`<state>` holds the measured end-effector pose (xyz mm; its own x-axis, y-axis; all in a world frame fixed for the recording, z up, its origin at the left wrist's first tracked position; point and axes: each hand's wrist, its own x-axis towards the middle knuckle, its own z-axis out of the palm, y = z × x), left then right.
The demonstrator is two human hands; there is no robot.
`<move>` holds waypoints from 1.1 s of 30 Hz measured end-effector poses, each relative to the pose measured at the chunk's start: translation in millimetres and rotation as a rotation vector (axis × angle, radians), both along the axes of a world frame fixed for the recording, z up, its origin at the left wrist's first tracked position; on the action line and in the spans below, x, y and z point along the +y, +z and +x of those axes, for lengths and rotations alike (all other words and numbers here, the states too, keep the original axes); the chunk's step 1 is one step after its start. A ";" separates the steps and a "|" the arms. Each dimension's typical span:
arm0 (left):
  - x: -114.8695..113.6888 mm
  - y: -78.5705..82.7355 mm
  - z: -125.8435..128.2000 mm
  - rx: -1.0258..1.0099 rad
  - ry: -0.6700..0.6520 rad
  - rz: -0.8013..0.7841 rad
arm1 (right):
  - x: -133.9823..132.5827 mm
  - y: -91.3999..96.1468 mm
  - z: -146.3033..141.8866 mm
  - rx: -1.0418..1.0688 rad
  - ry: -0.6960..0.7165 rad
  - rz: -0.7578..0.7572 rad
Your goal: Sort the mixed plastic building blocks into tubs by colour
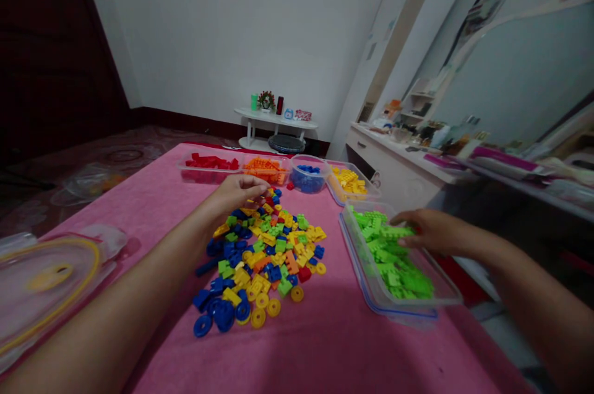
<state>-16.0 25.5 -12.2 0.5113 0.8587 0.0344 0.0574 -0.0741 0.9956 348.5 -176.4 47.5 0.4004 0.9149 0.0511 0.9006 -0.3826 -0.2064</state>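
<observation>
A mixed pile of toy building bricks (266, 258) and small wheels lies on the pink cloth. At the far edge of this pile is my left hand (236, 194), its fingers curled together; what they hold, if anything, I cannot make out. My right hand (429, 231) is over the clear box (445, 286) on the right, which is filled with green bricks (403, 276). Between its thumb and fingers is a green brick (394, 232), just above the others. The box sits on its blue-edged lid (359, 282).
Along the table's far side stand containers of red bricks (211, 162), orange bricks (264, 168), blue bricks (309, 170) and yellow bricks (347, 182). Round yellow-rimmed lids (95, 264) lie at the left. A cluttered dresser (399, 140) stands beyond the table's right side.
</observation>
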 end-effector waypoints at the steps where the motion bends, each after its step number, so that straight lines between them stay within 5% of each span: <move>1: 1.0 -1.6 0.0 0.019 -0.009 0.002 | 8.8 1.2 -6.8 -0.068 0.008 -0.022; 9: 10.7 -20.5 2.5 0.342 -0.097 0.316 | 84.4 3.8 -149.8 -0.183 0.406 -0.006; 12: 10.3 -22.3 1.5 0.441 -0.177 0.398 | 106.5 -6.0 -184.9 -0.237 0.374 -0.119; 16: 5.5 -25.9 1.9 0.480 -0.273 0.383 | 125.2 -29.4 -184.0 -0.233 0.240 -0.248; 23: 0.3 -39.2 8.3 0.522 -0.272 0.508 | 138.4 -69.1 -149.9 -0.124 0.323 -0.219; 29: 0.5 -32.0 10.9 0.689 -0.271 0.585 | 142.9 -60.9 -146.9 0.042 0.241 -0.082; 33: 5.3 -26.9 7.4 0.661 -0.214 0.474 | 134.4 -45.4 -157.0 0.219 0.502 0.048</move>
